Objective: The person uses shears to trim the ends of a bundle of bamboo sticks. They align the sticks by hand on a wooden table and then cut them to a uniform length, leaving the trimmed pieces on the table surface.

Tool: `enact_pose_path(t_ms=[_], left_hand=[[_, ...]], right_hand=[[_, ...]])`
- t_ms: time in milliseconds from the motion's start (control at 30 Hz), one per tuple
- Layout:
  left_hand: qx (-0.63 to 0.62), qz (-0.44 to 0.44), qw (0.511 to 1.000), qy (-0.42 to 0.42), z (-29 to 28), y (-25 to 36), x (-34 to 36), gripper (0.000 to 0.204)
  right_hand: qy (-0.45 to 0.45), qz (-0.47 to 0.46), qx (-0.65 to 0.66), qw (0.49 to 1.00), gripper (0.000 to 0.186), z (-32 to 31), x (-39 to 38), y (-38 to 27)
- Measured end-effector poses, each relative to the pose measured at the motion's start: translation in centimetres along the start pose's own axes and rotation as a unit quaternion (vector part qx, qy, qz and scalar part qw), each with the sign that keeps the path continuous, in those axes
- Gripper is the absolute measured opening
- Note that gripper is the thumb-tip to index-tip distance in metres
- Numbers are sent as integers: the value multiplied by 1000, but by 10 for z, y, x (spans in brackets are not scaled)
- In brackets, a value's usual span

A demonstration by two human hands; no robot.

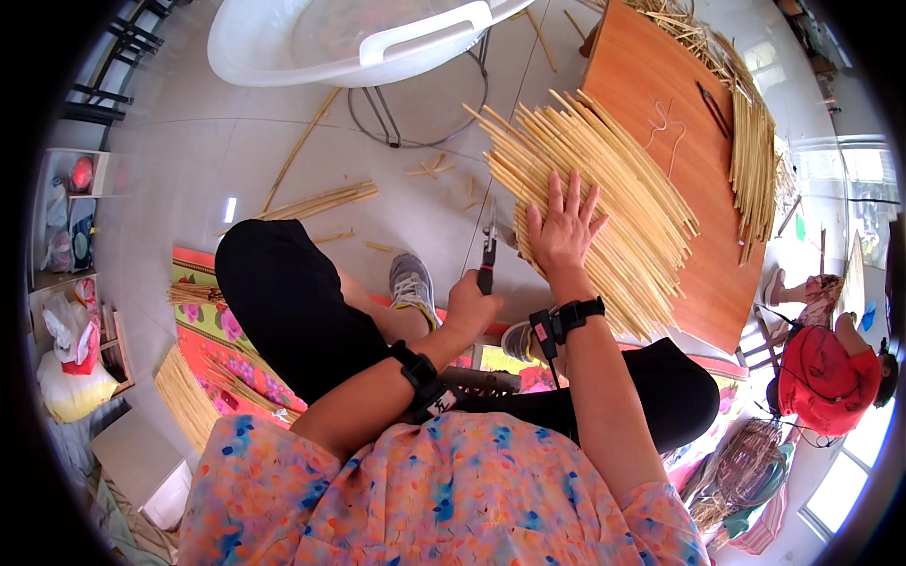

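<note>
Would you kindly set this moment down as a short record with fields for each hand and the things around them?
left hand: closed around black-handled shears, blades pointing away
right hand: flat, fingers spread, pressing on a fan of pale reed strips
support: the strips lie partly on a wooden board
wrists: black strap on each
floor: loose strips, white plastic tub on a wire stand
nearby: another person in a red cap, lower right

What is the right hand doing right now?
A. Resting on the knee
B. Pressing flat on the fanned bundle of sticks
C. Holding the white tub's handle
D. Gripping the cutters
B: the right hand lies open, fingers spread, on the bundle of sticks over the wooden board, while the left hand holds the cutters.
</note>
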State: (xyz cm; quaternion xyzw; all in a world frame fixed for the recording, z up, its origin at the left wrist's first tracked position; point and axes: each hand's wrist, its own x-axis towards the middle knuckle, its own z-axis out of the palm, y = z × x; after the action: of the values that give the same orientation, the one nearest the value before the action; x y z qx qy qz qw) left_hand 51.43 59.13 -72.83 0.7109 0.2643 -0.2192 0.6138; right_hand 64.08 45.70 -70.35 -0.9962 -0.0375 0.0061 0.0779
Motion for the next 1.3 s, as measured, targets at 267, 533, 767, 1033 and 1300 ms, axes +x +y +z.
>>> enact_pose_path(t_ms=[267,533,767,1033,1300], left_hand=[[-27,-22,998,-52,-3,11,-16,51],[-18,15,999,-25,1,21,-25,58],[-31,15,999,-40,-1,44,-25,56],[-27,33,999,-28,4,36,-10,57],[-118,0,991,-60,10,28,-8,57]], right_hand=[[5,-10,2,1000,62,2,-2,5],[-4,-42,-7,999,61,-2,-17,12],[-4,-42,-7,999,61,-1,-17,12],[-14,-46,-10,999,61,-3,-18,11],[-18,-38,-9,999,61,-3,-18,11]])
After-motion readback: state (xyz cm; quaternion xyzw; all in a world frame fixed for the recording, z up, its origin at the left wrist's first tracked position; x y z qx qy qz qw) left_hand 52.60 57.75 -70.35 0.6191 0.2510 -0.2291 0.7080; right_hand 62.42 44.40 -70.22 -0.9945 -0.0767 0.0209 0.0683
